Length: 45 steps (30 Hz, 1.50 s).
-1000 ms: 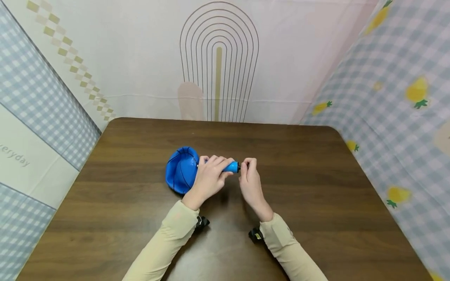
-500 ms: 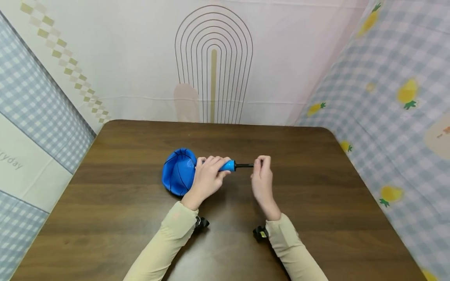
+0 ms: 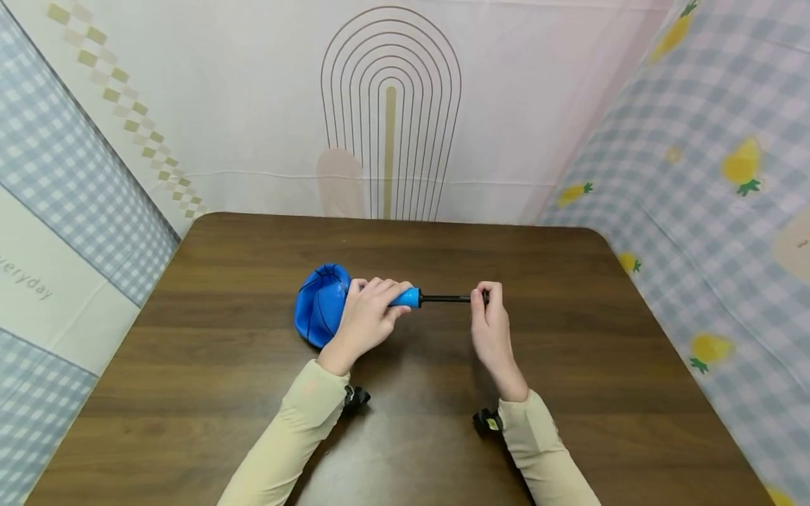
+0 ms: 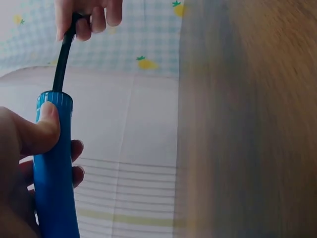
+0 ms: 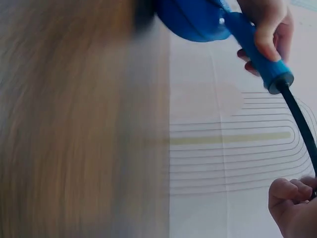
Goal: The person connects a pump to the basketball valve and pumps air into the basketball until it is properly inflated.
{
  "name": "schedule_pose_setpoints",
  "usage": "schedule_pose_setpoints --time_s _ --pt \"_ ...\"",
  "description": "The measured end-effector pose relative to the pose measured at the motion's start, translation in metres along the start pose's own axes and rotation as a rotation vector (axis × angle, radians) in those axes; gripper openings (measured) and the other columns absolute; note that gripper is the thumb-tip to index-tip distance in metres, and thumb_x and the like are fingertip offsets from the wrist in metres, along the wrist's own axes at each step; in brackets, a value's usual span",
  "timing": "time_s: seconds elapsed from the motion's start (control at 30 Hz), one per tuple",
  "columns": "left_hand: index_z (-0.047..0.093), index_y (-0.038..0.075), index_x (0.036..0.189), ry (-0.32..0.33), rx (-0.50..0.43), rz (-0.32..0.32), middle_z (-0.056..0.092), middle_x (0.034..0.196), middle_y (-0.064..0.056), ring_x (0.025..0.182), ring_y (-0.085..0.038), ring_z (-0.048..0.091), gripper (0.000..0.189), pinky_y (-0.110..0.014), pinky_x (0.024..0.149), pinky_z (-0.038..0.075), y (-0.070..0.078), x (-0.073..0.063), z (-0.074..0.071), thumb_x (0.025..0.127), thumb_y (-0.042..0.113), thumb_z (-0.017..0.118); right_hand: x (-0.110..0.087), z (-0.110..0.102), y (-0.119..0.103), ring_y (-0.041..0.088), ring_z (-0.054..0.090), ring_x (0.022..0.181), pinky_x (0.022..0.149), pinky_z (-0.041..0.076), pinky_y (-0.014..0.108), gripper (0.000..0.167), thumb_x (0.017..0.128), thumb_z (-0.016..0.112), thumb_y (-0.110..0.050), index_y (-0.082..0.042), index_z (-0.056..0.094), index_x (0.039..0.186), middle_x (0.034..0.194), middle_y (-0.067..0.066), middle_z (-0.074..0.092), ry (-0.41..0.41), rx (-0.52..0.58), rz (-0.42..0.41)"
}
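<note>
A blue hand pump [image 4: 54, 173] lies level between my two hands, its black rod [image 3: 445, 299] drawn far out of the barrel. My left hand [image 3: 367, 316] grips the barrel, thumb laid along it near the ribbed collar. The black end of the rod is held in the curled fingers of my right hand [image 3: 492, 327], which mostly hide the handle. At the pump's other end is a blue ball [image 3: 319, 306] with black lines, partly caved in. In the right wrist view the pump's tip meets the ball [image 5: 193, 17] at a small pale spot.
The brown wooden table [image 3: 405, 450] spreads under both hands. A white cloth [image 3: 266, 105] with printed arches hangs behind its far edge, and checked cloths [image 3: 696, 232] hang at the sides. Black wrist cameras [image 3: 487, 422] sit at both cuffs.
My right hand has moved to the right, pulling the rod out of the pump barrel. My left hand keeps its grip, and it and the ball stay nearly in place.
</note>
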<state>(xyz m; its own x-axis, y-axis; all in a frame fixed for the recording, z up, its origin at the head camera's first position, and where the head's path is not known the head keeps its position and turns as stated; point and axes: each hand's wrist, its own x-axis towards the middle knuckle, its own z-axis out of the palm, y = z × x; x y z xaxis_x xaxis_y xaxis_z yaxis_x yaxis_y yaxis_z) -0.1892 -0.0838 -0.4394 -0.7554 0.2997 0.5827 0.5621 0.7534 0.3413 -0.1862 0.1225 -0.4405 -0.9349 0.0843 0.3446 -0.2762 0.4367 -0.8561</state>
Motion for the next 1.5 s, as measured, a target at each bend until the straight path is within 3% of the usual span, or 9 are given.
schedule_pose_setpoints --time_s 0.23,0.37,0.6,0.8,0.93,1.1,1.23,1.4,1.5 --pt "0.068 0.014 0.118 -0.041 0.020 0.026 0.072 0.105 -0.001 0.097 -0.020 0.064 0.034 -0.044 0.087 0.041 0.009 0.004 0.010 0.088 0.029 0.070 -0.005 0.023 -0.002 0.014 0.041 0.062 0.059 0.037 0.025 0.019 0.106 0.036 -0.017 0.001 0.040 0.111 0.077 0.007 0.043 -0.142 0.028 -0.025" --pt "0.068 0.016 0.119 -0.048 0.034 0.034 0.072 0.106 0.000 0.097 -0.019 0.064 0.034 -0.043 0.087 0.041 0.006 0.006 0.006 0.088 0.030 0.070 -0.001 0.012 0.001 0.016 0.043 0.070 0.064 0.037 0.026 0.023 0.105 0.038 -0.022 -0.001 0.045 0.113 0.084 0.009 0.047 -0.202 -0.042 -0.081" --pt "0.068 0.017 0.119 -0.035 0.078 -0.038 0.072 0.105 0.000 0.098 -0.020 0.063 0.034 -0.045 0.090 0.041 0.005 0.007 0.001 0.087 0.028 0.071 0.007 -0.007 0.007 0.013 0.040 0.063 0.061 0.035 0.025 0.021 0.105 0.041 -0.022 -0.004 0.046 0.116 0.078 0.006 0.045 -0.059 -0.013 0.013" --pt "0.068 0.014 0.118 -0.065 0.132 0.001 0.072 0.104 -0.001 0.097 -0.021 0.064 0.033 -0.046 0.088 0.041 0.014 0.002 0.012 0.089 0.029 0.068 -0.007 0.027 0.006 0.012 0.042 0.066 0.062 0.038 0.024 0.022 0.105 0.040 -0.020 0.000 0.040 0.114 0.083 0.009 0.047 -0.149 0.060 0.007" --pt "0.068 0.016 0.118 -0.079 0.105 0.022 0.072 0.105 0.000 0.097 -0.019 0.064 0.033 -0.044 0.087 0.042 0.010 0.004 0.008 0.088 0.031 0.070 -0.005 0.018 0.008 0.015 0.041 0.066 0.061 0.037 0.025 0.024 0.105 0.039 -0.023 -0.001 0.043 0.115 0.081 0.008 0.046 -0.231 -0.007 -0.048" --pt "0.068 0.018 0.118 -0.078 0.101 -0.055 0.073 0.104 0.001 0.097 -0.020 0.064 0.035 -0.042 0.088 0.041 -0.002 0.001 -0.005 0.086 0.032 0.072 0.007 -0.010 0.013 0.013 0.039 0.062 0.059 0.035 0.025 0.021 0.104 0.044 -0.022 -0.004 0.052 0.112 0.076 0.007 0.044 -0.144 -0.032 -0.027" --pt "0.068 0.017 0.119 -0.092 0.117 -0.101 0.072 0.105 0.000 0.099 -0.021 0.063 0.035 -0.045 0.090 0.040 -0.004 0.000 -0.009 0.087 0.031 0.071 0.009 -0.001 0.011 0.018 0.050 0.067 0.061 0.039 0.023 0.020 0.104 0.045 -0.022 -0.003 0.049 0.112 0.078 0.013 0.051 -0.104 0.037 0.033" --pt "0.067 0.016 0.120 -0.110 0.137 -0.087 0.072 0.105 -0.002 0.099 -0.022 0.062 0.035 -0.047 0.090 0.040 0.003 0.002 -0.001 0.089 0.031 0.069 0.006 0.026 0.002 0.024 0.055 0.071 0.063 0.043 0.026 0.022 0.105 0.040 -0.024 -0.004 0.038 0.114 0.080 0.018 0.053 -0.260 0.056 0.039" --pt "0.068 0.015 0.119 -0.117 0.090 -0.072 0.072 0.104 -0.002 0.098 -0.022 0.063 0.036 -0.046 0.090 0.041 0.005 0.003 0.000 0.088 0.031 0.070 0.006 0.024 0.002 0.019 0.049 0.067 0.061 0.040 0.026 0.019 0.105 0.040 -0.023 -0.005 0.042 0.113 0.078 0.011 0.049 -0.310 -0.010 -0.014"
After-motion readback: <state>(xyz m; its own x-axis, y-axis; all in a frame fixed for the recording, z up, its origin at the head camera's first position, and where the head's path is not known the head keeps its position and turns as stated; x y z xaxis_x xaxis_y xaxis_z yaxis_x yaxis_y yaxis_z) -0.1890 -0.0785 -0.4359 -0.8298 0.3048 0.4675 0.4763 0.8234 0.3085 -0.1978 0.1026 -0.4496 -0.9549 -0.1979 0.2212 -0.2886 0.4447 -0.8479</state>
